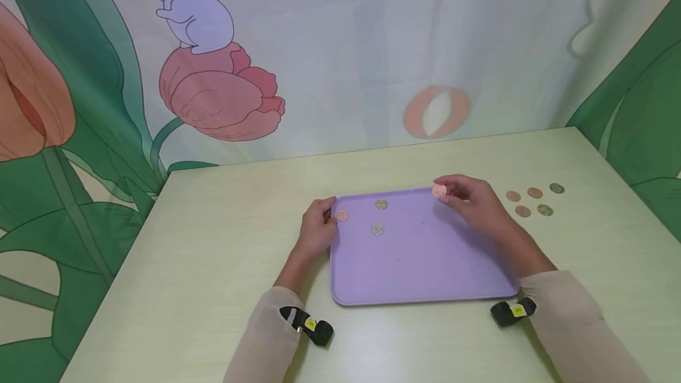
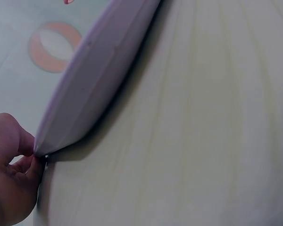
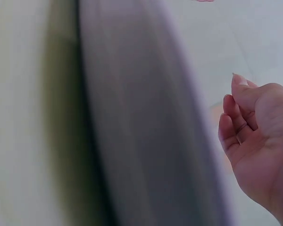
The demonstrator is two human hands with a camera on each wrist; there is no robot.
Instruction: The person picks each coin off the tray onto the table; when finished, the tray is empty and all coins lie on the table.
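In the head view a purple tray (image 1: 420, 270) lies on the pale table. My left hand (image 1: 317, 228) grips its left rim near the far corner; the left wrist view shows thumb and fingers of that hand (image 2: 16, 174) pinching the edge. Above the tray's far right part, my right hand (image 1: 470, 201) pinches a copper coin (image 1: 439, 190) between thumb and fingers. On the tray lie another copper coin (image 1: 343, 216), a gold-coloured coin (image 1: 381, 204) and a silver-looking coin (image 1: 378, 229). The right wrist view shows the curled right hand (image 3: 259, 136), its coin hidden.
Right of the tray, several loose coins lie on the table (image 1: 213, 265), among them a copper coin (image 1: 523, 211) and a gold-coloured coin (image 1: 545, 210). A printed curtain (image 1: 330, 46) hangs behind the table's far edge. Black cameras are strapped at both wrists.
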